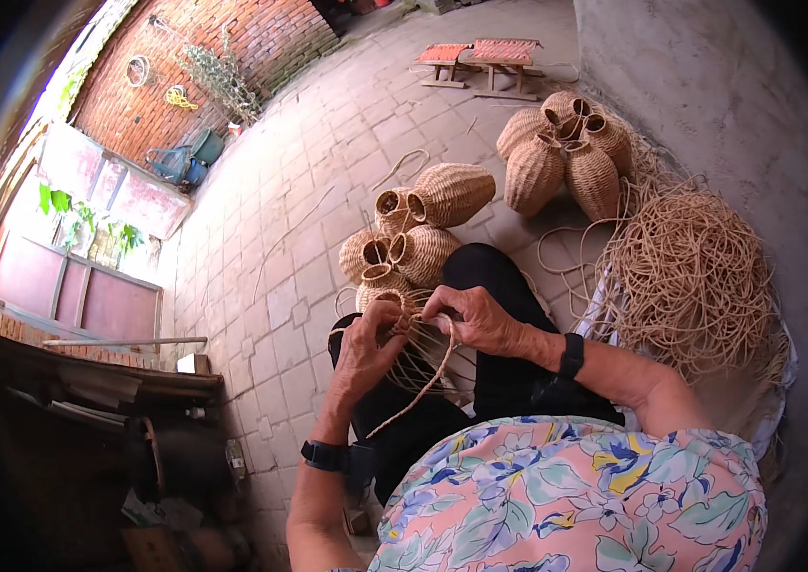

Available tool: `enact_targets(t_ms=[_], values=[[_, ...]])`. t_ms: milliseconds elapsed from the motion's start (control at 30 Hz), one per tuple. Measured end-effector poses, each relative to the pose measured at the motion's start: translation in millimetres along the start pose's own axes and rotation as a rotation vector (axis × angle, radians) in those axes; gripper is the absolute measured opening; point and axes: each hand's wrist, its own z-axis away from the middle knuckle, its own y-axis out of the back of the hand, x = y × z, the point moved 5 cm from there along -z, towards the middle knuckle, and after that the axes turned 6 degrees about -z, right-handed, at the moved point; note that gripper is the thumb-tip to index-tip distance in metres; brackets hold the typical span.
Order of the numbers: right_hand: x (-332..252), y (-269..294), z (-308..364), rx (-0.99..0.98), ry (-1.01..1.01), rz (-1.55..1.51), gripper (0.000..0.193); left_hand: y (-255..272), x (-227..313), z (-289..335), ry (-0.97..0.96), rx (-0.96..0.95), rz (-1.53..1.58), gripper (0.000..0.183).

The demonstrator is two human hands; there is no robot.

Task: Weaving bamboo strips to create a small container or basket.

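Above my lap, my left hand (363,351) curls its fingers round the woven edge of a small unfinished straw basket, whose loose pale strands (411,370) fan out below. Close on its right, my right hand (485,322) pinches a twisted straw cord (426,389) against that edge. The cord's tail hangs slantwise down over my dark trousers. My fingers partly hide the weave between them. Just beyond my hands lies a cluster of bulging woven baskets (456,194) with round dark mouths, and the nearest basket (385,282) almost touches my left fingers.
Another cluster of woven baskets (534,176) stands farther off on the right. Beside my right knee a large tangled heap of straw cord (695,272) rests on a white sheet. Two low stools (504,55) stand at the back. Loose cord ends trail over the paving (280,324).
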Motion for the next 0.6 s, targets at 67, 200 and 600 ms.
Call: enact_targets(t_ms=[67, 200, 600], values=[[-1.1, -1.8, -2.5, -0.009, 0.058, 0.009, 0.012, -0.2, -4.9, 1.8, -0.004, -0.063, 0.005, 0.032], [-5.4, -2.3, -7.0, 0.014, 0.159, 0.063, 0.013, -0.8, -9.8, 1.5, 0.020, -0.065, 0.028, 0.038], [3.0, -14.8, -19.4, -0.014, 0.207, 0.057, 0.012, -3.0, -7.0, 8.1, -0.100, 0.037, -0.201, 0.040]])
